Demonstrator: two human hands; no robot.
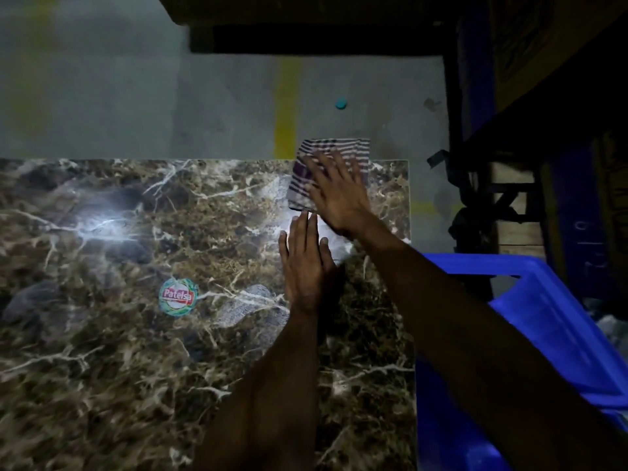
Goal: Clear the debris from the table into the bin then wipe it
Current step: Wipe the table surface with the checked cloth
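Head view, right hand: the right hand [334, 192] lies flat with fingers spread on the striped cloth [328, 171], pressing it down at the far right corner of the table [102, 385].
Head view, left hand: the left hand [306, 263] is flat too, fingers straight and close together, palm on the marble just below the cloth.
Cloth position: its far edge hangs past the table's far edge, so part of it is off the surface.
Bin: the blue bin [550, 317] sits just beside the table's right edge, something pale inside, too dim to name.
Risk one: push further away and the cloth could slide off the far edge onto the floor, since nothing grips it.
Risk two: the round sticker [179, 296] looks stuck on; a wipe may catch on it or skip it.
Risk three: low light and glare could hide leftover crumbs.
Surface: glossy brown marble pattern with white veins and a bright reflection at left.
Room: grey floor [102, 79] with a yellow line [287, 107], a small teal cap [341, 103] lying on it, and dark shelving at right.
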